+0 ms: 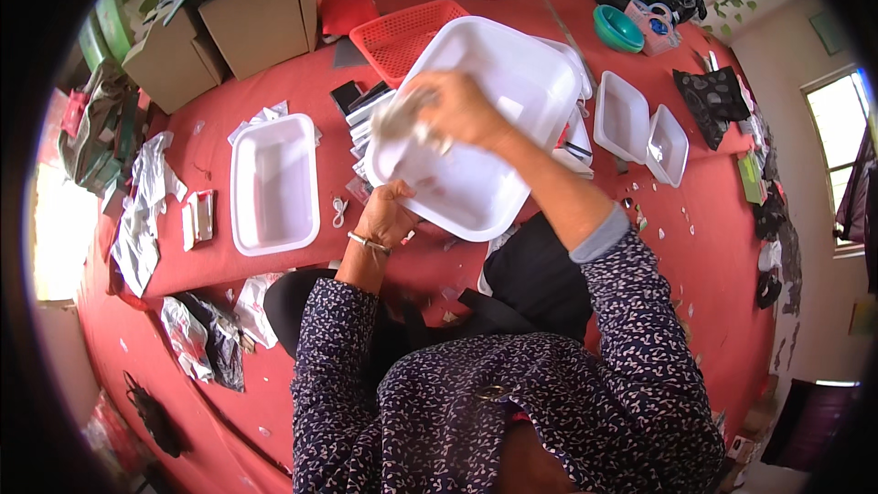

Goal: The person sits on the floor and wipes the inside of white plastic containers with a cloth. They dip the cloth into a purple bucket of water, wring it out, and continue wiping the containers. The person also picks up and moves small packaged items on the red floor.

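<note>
A large white rectangular plastic tub (485,185) is tilted in front of me. My left hand (391,215) is closed on its near-left rim, the thumb over the edge and the other fingers hidden beneath. Against the tub's left wall, my right hand (460,110) grips a crumpled greyish-white cloth (399,119). Motion blurs that hand and the cloth. Inside the tub, faint reddish reflections show on the white surface. Partly under the tub's left side lies a stack of dark and pale flat items (359,119).
Left stands a smaller white tub (240,185); right, two more white containers (604,119) (660,148). A red basket (389,44) touches the tub's far side. Cardboard boxes (259,18) stand far left, green bowls (617,29) far right. Scraps and a white cable (339,211) lie on the red cloth.
</note>
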### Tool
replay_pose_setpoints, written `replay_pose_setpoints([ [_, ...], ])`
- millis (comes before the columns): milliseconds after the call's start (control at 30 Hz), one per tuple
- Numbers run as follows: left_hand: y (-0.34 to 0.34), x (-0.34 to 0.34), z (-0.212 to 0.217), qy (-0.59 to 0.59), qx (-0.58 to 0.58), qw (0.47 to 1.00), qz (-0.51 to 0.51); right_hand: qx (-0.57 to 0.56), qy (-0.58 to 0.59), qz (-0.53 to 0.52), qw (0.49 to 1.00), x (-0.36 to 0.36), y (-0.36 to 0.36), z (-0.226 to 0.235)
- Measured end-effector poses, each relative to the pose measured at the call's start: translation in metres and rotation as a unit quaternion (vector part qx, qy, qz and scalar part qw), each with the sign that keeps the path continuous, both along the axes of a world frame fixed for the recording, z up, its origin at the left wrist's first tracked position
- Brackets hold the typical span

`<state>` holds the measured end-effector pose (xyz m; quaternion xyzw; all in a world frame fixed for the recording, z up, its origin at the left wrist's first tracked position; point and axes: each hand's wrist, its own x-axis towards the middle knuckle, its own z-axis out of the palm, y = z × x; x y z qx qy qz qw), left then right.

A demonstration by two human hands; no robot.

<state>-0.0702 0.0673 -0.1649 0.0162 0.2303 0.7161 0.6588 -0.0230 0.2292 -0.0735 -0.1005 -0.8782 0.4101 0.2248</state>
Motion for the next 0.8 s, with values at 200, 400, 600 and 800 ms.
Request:
replay_pose_setpoints([
  [200,-0.001,0.007,-0.003,0.060,0.020,0.998,0.021,0.291,-0.258,-0.291,0.874,0.005,0.055,0.008],
  [400,0.001,-0.021,-0.015,0.083,-0.018,0.994,0.072,0.174,-0.305,0.001,0.936,-0.025,-0.025,-0.052],
  [600,-0.008,-0.038,-0.001,0.099,0.011,0.972,0.211,-0.129,-0.096,-0.092,0.983,-0.016,-0.025,-0.003],
  [800,-0.008,-0.042,0.002,0.160,-0.001,0.962,0.223,-0.439,0.109,-0.130,0.883,0.080,0.033,0.003],
])
